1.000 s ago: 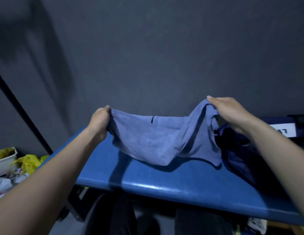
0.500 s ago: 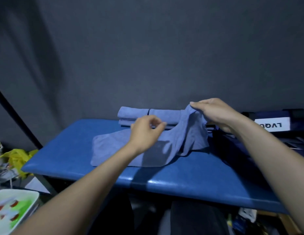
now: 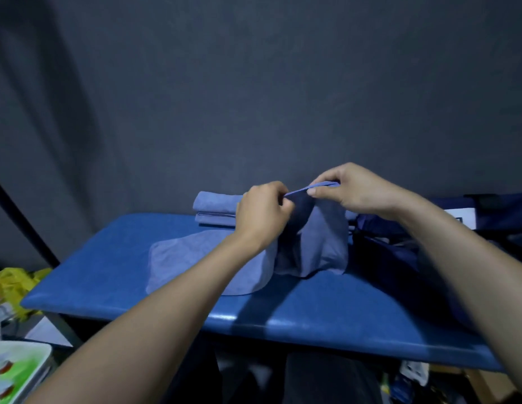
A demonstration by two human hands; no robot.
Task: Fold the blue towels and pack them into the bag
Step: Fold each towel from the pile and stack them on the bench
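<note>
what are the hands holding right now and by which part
Both hands hold one blue towel by its raised top edge: the left hand pinches one end, the right hand the other. The rest drapes onto the table.

Towel (image 3: 195, 263) on the table (image 3: 108, 275) centre, folded towels (image 3: 216, 208) behind it, bag (image 3: 399, 266) to the right, tray (image 3: 17, 365) below left.

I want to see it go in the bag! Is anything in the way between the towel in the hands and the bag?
Nothing visible blocks it. Both hands, left hand and right hand, pinch the blue towel, and the dark bag lies right beside it on the table.
</note>
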